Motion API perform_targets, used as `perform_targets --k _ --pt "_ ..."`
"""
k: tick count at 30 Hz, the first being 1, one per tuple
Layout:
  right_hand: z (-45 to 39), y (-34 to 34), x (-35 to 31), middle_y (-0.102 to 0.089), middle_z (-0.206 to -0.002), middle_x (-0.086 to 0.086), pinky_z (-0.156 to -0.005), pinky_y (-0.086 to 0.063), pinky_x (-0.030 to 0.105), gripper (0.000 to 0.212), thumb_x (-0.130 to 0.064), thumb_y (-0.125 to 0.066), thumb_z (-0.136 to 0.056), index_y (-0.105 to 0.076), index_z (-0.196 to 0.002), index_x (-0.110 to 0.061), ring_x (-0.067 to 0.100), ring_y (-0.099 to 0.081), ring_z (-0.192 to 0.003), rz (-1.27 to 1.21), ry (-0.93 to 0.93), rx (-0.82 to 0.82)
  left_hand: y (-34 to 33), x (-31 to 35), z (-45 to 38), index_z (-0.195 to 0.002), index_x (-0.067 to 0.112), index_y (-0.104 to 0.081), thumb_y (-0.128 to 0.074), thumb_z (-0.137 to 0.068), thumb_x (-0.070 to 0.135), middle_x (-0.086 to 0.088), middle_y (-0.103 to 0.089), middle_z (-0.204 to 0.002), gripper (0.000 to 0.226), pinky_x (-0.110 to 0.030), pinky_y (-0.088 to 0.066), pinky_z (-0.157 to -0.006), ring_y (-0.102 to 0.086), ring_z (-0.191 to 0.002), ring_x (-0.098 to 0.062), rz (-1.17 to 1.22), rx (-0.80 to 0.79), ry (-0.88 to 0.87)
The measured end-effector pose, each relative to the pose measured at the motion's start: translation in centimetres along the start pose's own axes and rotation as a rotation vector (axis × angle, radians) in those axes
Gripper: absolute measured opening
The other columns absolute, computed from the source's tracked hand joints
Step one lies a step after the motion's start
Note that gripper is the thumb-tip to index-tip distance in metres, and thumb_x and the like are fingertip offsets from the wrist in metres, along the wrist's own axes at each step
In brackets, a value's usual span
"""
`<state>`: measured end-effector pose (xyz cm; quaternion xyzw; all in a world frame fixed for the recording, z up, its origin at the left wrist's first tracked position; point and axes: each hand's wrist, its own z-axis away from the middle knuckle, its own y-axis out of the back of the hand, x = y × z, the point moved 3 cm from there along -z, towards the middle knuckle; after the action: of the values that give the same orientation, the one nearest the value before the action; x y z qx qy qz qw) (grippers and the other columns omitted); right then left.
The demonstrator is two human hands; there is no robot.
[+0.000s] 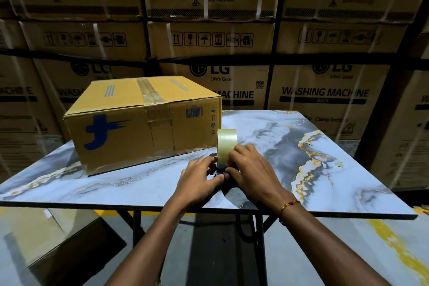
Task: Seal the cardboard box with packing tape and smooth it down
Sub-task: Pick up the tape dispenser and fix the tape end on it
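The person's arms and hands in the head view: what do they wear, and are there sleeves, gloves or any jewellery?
Both forearms are bare, with no sleeves in view, and neither the left hand nor the right hand wears a glove. The one thing worn is a thin red and orange thread bracelet around the right wrist. No rings or watch can be seen.

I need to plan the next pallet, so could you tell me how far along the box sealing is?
Done: the box is closed, with tape already along its top seam. In hand: both the left hand and right hand hold the tape dispenser on the table, apart from the box. Left: any new strip and smoothing.
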<state>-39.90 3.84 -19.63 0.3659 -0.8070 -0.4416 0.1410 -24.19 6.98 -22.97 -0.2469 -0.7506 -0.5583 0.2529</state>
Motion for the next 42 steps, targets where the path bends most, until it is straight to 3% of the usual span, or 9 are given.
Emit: perform_targets --k 3,7,17,28,32,34,36,38,42 --pt "-0.2 0.2 -0.5 -0.059 -0.102 0.002 -0.071 -0.040 0.034 0.017 -0.024 -0.064 -0.091 -0.052 -0.101 -0.017 0.024 -0.047 -0.099 0.039 0.033 -0.005 0.0 0.0 -0.1 -0.129 0.036 -0.058 -0.067 -0.088 0.053 0.010 -0.061 -0.128 0.045 -0.048 -0.045 -0.102 -0.049 -0.123 -0.016 0.008 0.009 0.025" --pt "-0.2 0.2 -0.8 -0.063 -0.106 0.003 -0.075 -0.049 0.039 0.025 -0.020 -0.066 -0.090 -0.057 -0.114 -0.017 0.026 -0.051 -0.101 0.093 0.053 0.007 0.2 0.2 0.0 -0.132 0.035 -0.057 -0.070 -0.088 0.052 0.009 -0.061 -0.130 0.049 -0.047 -0.044 -0.104 -0.048 -0.125 -0.017 0.003 0.006 0.029" --pt "-0.5 0.4 0.0 -0.060 -0.086 0.004 -0.063 -0.040 0.035 0.021 -0.032 -0.079 -0.080 -0.071 -0.089 -0.015 0.025 -0.050 -0.087 0.215 0.057 -0.018 -0.8 1.0 -1.0 -0.117 0.036 -0.058 -0.067 -0.080 0.066 0.011 -0.062 -0.120 0.048 -0.040 -0.033 -0.090 -0.046 -0.119 -0.019 -0.100 0.053 0.068" --pt "0.6 -0.3 0.7 -0.053 -0.103 0.002 -0.061 -0.052 0.042 0.013 -0.024 -0.069 -0.091 -0.061 -0.088 -0.015 0.024 -0.051 -0.092 0.108 -0.003 -0.029 -1.3 0.8 -1.9 -0.123 0.039 -0.054 -0.066 -0.078 0.069 0.012 -0.060 -0.122 0.055 -0.041 -0.032 -0.092 -0.043 -0.122 -0.018 -0.168 0.041 0.067" --pt "0.7 -0.1 0.9 -0.052 -0.111 0.000 -0.072 -0.051 0.041 0.011 -0.028 -0.061 -0.095 -0.060 -0.096 -0.017 0.023 -0.048 -0.100 0.010 -0.043 -0.060 -0.8 0.3 -1.9 -0.132 0.041 -0.054 -0.069 -0.082 0.058 0.013 -0.057 -0.132 0.055 -0.040 -0.030 -0.097 -0.042 -0.129 -0.016 -0.086 -0.058 0.077" --pt "0.7 0.1 1.0 -0.052 -0.110 -0.001 -0.073 -0.049 0.040 0.009 -0.027 -0.061 -0.095 -0.059 -0.096 -0.018 0.022 -0.047 -0.103 -0.023 -0.054 -0.074 -0.4 0.0 -2.1 -0.140 0.040 -0.049 -0.073 -0.086 0.043 0.010 -0.055 -0.138 0.059 -0.038 -0.034 -0.105 -0.045 -0.133 -0.017 0.119 -0.133 0.095" --pt "0.7 0.2 1.2 -0.052 -0.110 -0.001 -0.073 -0.048 0.040 0.007 -0.025 -0.063 -0.094 -0.059 -0.096 -0.019 0.022 -0.047 -0.104 -0.039 -0.065 -0.079 -0.1 0.2 -2.1 -0.147 0.037 -0.042 -0.073 -0.091 0.026 0.006 -0.051 -0.140 0.064 -0.029 -0.047 -0.089 -0.049 -0.128 -0.018 0.542 -0.125 0.163" --pt "0.7 0.3 1.2 -0.052 -0.111 -0.001 -0.073 -0.049 0.042 0.006 -0.021 -0.064 -0.093 -0.059 -0.095 -0.018 0.023 -0.046 -0.105 -0.053 -0.075 -0.084 0.0 0.5 -2.5 -0.154 0.037 -0.033 -0.073 -0.093 0.025 0.004 -0.043 -0.146 0.075 -0.025 -0.046 -0.076 -0.048 -0.128 -0.018 0.747 -0.045 0.178" --pt "0.8 0.2 1.1 -0.051 -0.114 0.000 -0.072 -0.050 0.041 0.007 -0.015 -0.062 -0.090 -0.060 -0.095 -0.019 0.023 -0.045 -0.108 -0.077 -0.090 -0.087 -0.7 1.8 -4.9 -0.161 0.041 -0.016 -0.080 -0.086 0.033 0.010 -0.028 -0.151 0.099 -0.010 -0.051 -0.071 -0.042 -0.128 -0.012 0.615 0.023 -0.005"
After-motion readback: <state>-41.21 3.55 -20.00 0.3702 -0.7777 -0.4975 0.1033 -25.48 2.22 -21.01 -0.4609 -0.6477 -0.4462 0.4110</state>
